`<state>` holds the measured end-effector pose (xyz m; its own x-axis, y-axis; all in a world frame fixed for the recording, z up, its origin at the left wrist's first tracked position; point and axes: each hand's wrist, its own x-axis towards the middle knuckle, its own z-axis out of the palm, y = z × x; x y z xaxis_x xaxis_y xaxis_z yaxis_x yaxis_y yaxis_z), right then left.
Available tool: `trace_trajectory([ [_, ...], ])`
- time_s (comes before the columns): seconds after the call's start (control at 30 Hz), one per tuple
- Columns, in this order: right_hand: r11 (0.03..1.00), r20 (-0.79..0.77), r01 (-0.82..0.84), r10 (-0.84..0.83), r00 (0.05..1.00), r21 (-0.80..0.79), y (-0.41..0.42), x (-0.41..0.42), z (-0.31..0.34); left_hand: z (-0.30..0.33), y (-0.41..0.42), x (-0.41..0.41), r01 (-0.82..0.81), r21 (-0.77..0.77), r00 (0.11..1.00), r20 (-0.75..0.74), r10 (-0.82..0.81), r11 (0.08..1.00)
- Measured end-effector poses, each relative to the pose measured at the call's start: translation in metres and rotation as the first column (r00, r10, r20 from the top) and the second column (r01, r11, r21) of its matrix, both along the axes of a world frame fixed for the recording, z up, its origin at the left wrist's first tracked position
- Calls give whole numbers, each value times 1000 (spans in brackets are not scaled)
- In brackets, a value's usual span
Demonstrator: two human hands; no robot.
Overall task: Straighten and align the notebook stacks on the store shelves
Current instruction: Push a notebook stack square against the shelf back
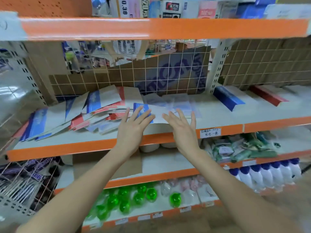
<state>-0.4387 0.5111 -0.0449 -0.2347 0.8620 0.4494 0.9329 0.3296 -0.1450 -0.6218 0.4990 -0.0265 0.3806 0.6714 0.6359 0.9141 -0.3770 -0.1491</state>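
Both hands out over the middle shelf [218,113]: left hand [133,126] and right hand [184,130], fingers [180,113] spread wide on each, holding nothing, hovering near the front of a flat notebook stack [158,113] topped by a blue-banded cover. Contact with that stack hard to judge through the motion blur.

Risks, as a judgement only:
- Slumped notebook heap [72,116] to the left, fanned and overlapping, some corners close to the orange shelf lip [64,149]; a sideways shove liable to send the lowest ones off the edge.
- Covers thin and slick-looking (likely to slide rather than square up), so pressing with open palms apt to skew the pile further.
- Top cover of the heap tilted up against the wire grid [168,76]; could snag or crease if pushed back.

Around: blue box [227,98] and red box [265,96] further right on the same shelf, well apart from the hands. Handwritten price tag [210,132] on the lip. Green bottles [134,197] and white bottles with blue caps [269,174] on the shelves below, directly under any falling notebook. Nothing between hands and stack.
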Motion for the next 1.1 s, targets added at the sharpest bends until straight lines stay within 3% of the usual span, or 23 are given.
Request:
trace_trajectory([
  [0.13,998,-60,22,-19,998,55,3,61,3,9,14,61,43,99,999,-8,-43,994],
  [0.3,993,-12,95,-94,995,65,10,181,-2,3,35,182,117,166,993,5,-119,979],
  [0.4,989,-7,139,-139,990,55,12,256,-4,-4,45,258,148,114,989,-9,-148,982],
  [0.57,996,-1,89,-89,996,28,25,356,-2,-12,58,358,158,-15,984,91,-156,987],
  [0.9,999,-31,42,-41,999,5,111,423,-16,-15,137,421,156,-27,987,44,-155,987],
  [1.1,990,99,56,-43,994,-133,179,440,-35,-44,189,433,116,-117,992,53,-110,986],
])
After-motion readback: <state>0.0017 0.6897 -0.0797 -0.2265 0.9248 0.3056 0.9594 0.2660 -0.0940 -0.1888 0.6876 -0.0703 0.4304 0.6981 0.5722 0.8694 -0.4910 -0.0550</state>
